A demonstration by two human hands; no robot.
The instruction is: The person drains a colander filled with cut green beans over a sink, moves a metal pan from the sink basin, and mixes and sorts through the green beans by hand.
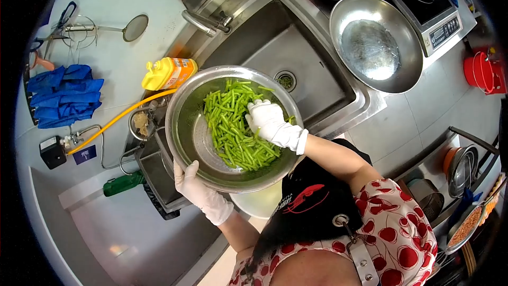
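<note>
A large steel bowl (182, 151) is tilted in front of the body, with cut green bean pieces (233, 122) heaped inside. My left hand (200, 188), in a white glove, grips the bowl's rim at the lower left, with the thumb at the rim. My right hand (270, 122), also gloved in white, reaches into the bowl from the right. Its fingers are curled down into the green pieces and their tips are hidden among them.
Behind the bowl lies a steel sink (312, 69) with a faucet (203, 24). A yellow bottle (172, 74) stands beside the bowl. A wide steel pan (370, 47) is at the right, near a cooktop. Blue cloths (66, 95) hang at the left.
</note>
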